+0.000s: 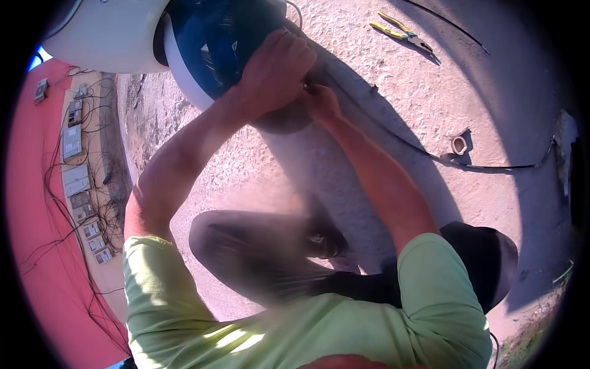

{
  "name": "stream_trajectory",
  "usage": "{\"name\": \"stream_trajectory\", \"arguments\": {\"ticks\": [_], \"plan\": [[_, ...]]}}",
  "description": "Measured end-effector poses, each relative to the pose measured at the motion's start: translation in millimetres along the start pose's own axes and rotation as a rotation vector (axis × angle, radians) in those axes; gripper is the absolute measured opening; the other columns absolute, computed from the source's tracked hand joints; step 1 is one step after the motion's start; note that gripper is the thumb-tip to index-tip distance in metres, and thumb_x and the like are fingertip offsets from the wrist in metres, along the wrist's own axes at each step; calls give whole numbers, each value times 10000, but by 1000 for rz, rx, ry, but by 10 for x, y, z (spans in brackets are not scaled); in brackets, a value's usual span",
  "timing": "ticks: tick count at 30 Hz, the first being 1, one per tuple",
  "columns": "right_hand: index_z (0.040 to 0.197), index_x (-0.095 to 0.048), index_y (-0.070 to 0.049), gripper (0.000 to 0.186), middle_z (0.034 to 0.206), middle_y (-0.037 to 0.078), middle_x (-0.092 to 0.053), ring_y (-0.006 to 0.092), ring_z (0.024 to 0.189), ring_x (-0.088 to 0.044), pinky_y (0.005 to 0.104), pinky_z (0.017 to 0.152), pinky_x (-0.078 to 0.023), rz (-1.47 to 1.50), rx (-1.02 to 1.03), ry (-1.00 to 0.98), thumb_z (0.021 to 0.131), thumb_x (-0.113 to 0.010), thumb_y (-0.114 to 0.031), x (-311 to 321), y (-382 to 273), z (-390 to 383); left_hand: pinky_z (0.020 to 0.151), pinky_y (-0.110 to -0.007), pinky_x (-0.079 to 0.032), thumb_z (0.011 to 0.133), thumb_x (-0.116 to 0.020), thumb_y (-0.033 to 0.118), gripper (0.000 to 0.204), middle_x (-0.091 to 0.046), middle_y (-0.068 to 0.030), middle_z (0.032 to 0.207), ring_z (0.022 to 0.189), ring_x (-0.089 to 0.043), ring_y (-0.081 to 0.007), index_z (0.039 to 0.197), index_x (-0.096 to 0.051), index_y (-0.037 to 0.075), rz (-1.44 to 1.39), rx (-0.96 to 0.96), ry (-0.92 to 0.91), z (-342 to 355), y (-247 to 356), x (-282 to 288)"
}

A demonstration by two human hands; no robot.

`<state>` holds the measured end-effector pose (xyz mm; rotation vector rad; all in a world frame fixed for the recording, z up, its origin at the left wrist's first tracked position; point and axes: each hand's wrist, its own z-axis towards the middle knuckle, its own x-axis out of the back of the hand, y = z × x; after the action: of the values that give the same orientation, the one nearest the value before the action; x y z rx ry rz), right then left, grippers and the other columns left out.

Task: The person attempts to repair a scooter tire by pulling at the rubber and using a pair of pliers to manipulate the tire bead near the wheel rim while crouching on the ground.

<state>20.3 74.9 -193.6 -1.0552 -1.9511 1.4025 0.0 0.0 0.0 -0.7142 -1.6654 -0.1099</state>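
We see a dark blue casing [206, 46] just beneath and left of the left hand [279, 71], whose fingers curl over its right side; the right hand [322, 103] bends in close beside. Grip unclear on both; we can't tell what's held. Black cable [399, 138] runs off rightward across the ground. Pliers [402, 35] and a ring [459, 145] lie apart. The left hand blocks our view.

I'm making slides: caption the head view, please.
Left hand and right hand close together at a glossy dark-blue object, yellow-handled pliers lying on sunlit ground.
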Motion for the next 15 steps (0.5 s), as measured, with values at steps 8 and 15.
{"name": "stream_trajectory", "arguments": {"ticks": [8,15], "plan": [[1039,-765,-67,426,1078,223,-730,390,1073,-695,495,936,-544,-192,51,160,922,-624,-451,-67,431,211,999,-474,-383,573,-894,265,718,-583,-120,1123,1098,-548,-331,1211,-588,146,-135,-83,-313,819,-117,-710],[1044,-743,-43,340,921,106,-728,244,770,-682,378,706,-545,574,-98,-104,967,-643,-359,-55,700,289,898,-465,-453,715,-827,289,497,-634,-112,1040,1007,-614,-293,1144,-635,129,72,-191,-397,917,-32,-433]]}}
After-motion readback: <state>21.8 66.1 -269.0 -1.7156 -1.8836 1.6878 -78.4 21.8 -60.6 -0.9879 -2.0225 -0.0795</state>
